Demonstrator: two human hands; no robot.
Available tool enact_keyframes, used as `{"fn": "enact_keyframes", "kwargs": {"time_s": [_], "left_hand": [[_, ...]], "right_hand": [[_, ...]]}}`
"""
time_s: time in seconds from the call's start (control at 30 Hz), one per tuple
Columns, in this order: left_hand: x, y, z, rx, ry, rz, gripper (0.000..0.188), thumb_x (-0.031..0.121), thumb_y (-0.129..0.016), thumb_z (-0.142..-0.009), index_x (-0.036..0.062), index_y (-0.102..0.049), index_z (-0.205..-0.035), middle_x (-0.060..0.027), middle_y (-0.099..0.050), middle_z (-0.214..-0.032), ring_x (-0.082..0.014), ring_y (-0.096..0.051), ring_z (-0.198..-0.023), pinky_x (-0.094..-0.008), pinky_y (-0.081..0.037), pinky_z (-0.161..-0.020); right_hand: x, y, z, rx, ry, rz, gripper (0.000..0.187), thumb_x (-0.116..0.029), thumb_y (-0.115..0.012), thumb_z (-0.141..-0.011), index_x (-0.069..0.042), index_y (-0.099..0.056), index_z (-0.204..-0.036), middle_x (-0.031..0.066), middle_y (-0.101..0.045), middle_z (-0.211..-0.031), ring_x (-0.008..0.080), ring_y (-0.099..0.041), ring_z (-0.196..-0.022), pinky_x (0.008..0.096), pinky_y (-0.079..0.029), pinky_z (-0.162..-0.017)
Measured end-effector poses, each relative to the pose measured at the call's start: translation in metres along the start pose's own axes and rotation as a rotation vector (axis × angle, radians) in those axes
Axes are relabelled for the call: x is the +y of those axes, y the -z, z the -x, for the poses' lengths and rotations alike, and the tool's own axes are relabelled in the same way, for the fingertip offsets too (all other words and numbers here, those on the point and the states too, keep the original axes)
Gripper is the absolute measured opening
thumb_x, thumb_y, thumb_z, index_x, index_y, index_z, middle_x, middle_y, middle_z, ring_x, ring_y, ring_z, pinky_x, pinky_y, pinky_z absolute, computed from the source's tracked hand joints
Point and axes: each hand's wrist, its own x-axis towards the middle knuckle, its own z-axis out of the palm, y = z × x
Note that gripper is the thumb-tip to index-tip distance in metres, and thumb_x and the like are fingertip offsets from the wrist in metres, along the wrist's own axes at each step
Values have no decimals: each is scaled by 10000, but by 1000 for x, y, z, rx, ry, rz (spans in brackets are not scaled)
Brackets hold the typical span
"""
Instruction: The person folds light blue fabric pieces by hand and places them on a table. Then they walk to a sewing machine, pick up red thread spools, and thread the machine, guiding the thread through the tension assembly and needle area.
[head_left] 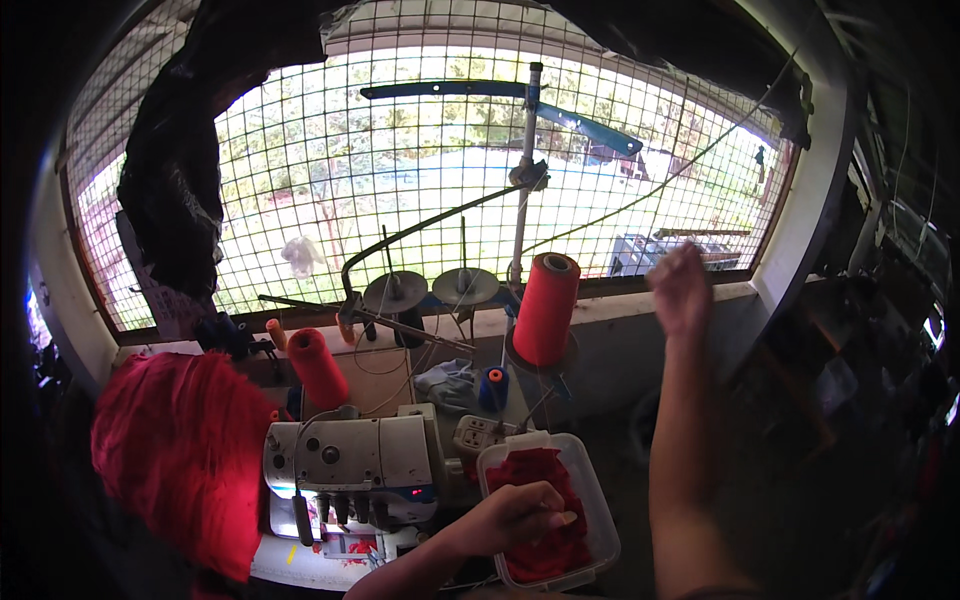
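While the left hand [522, 516] curled, grip unclear, over red fabric [535, 466] in a five-o'clock plastic tub [601, 525] and the right hand [683, 288] clenched at three, its leftward swing could topple the red thread cone [547, 315].

Strong daylight entered through the mesh window [420, 190] across the upper centre of the frame, washing out the view beyond, while the right side fell into deep shadow. A white glow brightened the base of the sewing machine [350, 455] at lower left of centre. Straight lines bowed toward the rim, corners went black, and the raised right hand [682, 290] appeared soft.
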Motion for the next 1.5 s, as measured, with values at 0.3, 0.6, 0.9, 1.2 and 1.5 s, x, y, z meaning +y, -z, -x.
{"fn": "enact_keyframes", "kwargs": {"time_s": [0.3,0.6,0.9,1.2,1.5], "left_hand": [[-15,-6,-17,121,-74,-264,169,170,-558,-801,43,-464,-743,7,-456,-564,-49,-424,-530,-222,-360,-474],[-62,-9,-35,85,-40,-489,122,152,-543,-786,40,-496,-791,-97,-518,-606,-238,-529,-549,-320,-415,-512],[-59,-4,-33,-359,289,-918,282,255,-472,-806,100,-471,-1041,-165,-568,-785,-326,-565,-723,-385,-442,-623],[-21,98,-92,839,-250,-720,315,149,-541,-788,17,-465,-1064,-86,-522,-922,-122,-501,-742,-246,-426,-617],[28,141,-194,943,-408,-426,726,352,-577,-721,-28,-253,-1249,-237,-292,-1263,-290,-308,-1176,-353,-251,-961]], "right_hand": [[93,3,102,133,-331,136,145,-84,-493,-802,-32,-509,-937,87,-525,-704,213,-547,-670,334,-463,-616],[98,-28,184,110,-726,202,268,-126,-509,-810,32,-461,-1022,89,-533,-718,202,-554,-702,346,-466,-691],[72,-42,198,181,-825,530,154,-102,-502,-816,49,-527,-804,55,-501,-567,128,-508,-509,264,-459,-535],[66,-50,201,173,-776,744,198,-138,-488,-832,45,-562,-825,30,-506,-550,86,-480,-470,214,-430,-480],[63,-65,210,79,-822,866,247,-199,-476,-846,25,-581,-853,4,-495,-536,65,-460,-469,209,-406,-465]]}}
